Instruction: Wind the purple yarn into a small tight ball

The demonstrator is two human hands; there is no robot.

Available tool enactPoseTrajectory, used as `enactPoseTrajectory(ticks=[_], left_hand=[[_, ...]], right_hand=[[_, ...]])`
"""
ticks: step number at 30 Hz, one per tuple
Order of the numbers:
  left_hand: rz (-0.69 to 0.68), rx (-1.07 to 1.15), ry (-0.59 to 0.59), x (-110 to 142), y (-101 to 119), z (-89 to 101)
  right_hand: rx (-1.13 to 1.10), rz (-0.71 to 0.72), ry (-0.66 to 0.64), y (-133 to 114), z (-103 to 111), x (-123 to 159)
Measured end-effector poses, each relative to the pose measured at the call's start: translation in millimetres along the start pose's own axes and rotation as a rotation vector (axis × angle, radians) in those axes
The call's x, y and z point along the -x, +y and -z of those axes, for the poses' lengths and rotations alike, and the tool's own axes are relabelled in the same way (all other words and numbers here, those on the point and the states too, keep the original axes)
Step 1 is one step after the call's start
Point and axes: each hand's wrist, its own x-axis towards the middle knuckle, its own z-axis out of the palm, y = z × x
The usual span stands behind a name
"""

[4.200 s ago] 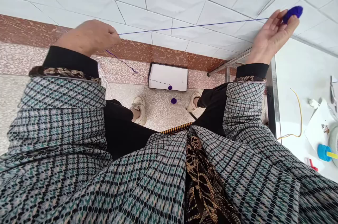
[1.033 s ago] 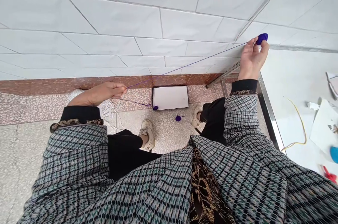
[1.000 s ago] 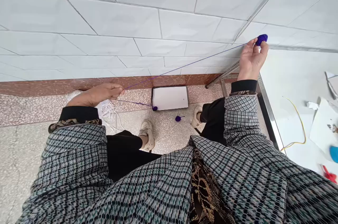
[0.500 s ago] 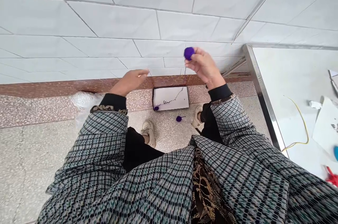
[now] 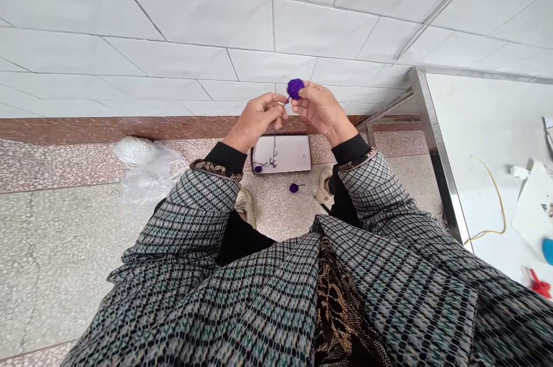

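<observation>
A small purple ball of yarn (image 5: 295, 89) is pinched in the fingers of my right hand (image 5: 323, 110). Just left of it, my left hand (image 5: 260, 118) has its thumb and fingers closed on the purple yarn strand (image 5: 286, 103) that runs from the ball. Below the left hand the strand hangs down to a shallow white box (image 5: 294, 154) with dark edges on the floor. Loose yarn lies in the box, and a smaller purple yarn ball (image 5: 258, 169) sits in its near left corner. Another purple yarn ball (image 5: 294, 188) rests on the floor in front of the box.
A tiled wall (image 5: 173, 15) rises ahead. To the right stands a white table (image 5: 475, 125) with a metal edge, bearing a yellow cord (image 5: 501, 211), a red item (image 5: 539, 284) and a blue item (image 5: 548, 250). White yarn (image 5: 135, 151) in clear plastic lies on the floor, left.
My left hand has moved right and up to the yarn ball and closed on the strand. The right hand has shifted slightly left, still holding the ball. The hanging strand has swung left.
</observation>
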Motion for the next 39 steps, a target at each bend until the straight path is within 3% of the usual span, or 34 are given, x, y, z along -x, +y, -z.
enactPoseTrajectory(ticks=[4, 8, 11, 15, 19, 23, 25, 27, 30, 32, 35, 37, 39], left_hand=[[-0.09, -0.3, -0.043, 9, 8, 4.6], [-0.168, -0.463, -0.133, 13, 14, 5.3], [-0.201, -0.534, -0.138, 15, 16, 10.8], [-0.198, -0.599, -0.093, 14, 17, 22.8], [-0.173, -0.601, -0.02, 8, 13, 33.2], [-0.12, -0.624, 0.064, 1, 7, 33.5], [-0.089, -0.603, -0.004, 1, 6, 28.4], [-0.078, -0.561, -0.147, 4, 7, 22.1], [-0.103, -0.51, -0.283, 9, 10, 17.7], [-0.127, -0.51, -0.267, 10, 13, 20.9], [-0.134, -0.547, -0.207, 6, 14, 30.8], [-0.123, -0.557, -0.168, 3, 12, 35.5], [-0.113, -0.547, -0.13, 0, 9, 35.6]], right_hand=[[0.057, 0.086, 0.077, 7, 0, -8], [0.364, 0.223, 0.088, 14, 4, -16], [0.711, 0.295, 0.004, 17, 6, -16], [1.015, 0.187, -0.203, 16, 3, -7], [0.801, 0.047, -0.364, 15, -3, 2], [0.418, -0.022, -0.326, 13, -5, -2], [0.282, 0.024, -0.242, 13, -4, -8], [0.262, 0.104, -0.136, 14, -2, -14], [0.483, 0.196, -0.026, 18, 3, -18], [0.706, 0.198, -0.088, 19, 7, -15], [0.853, 0.056, -0.376, 16, 13, -7], [0.727, -0.042, -0.505, 12, 14, -4], [0.502, -0.038, -0.481, 9, 13, -5]])
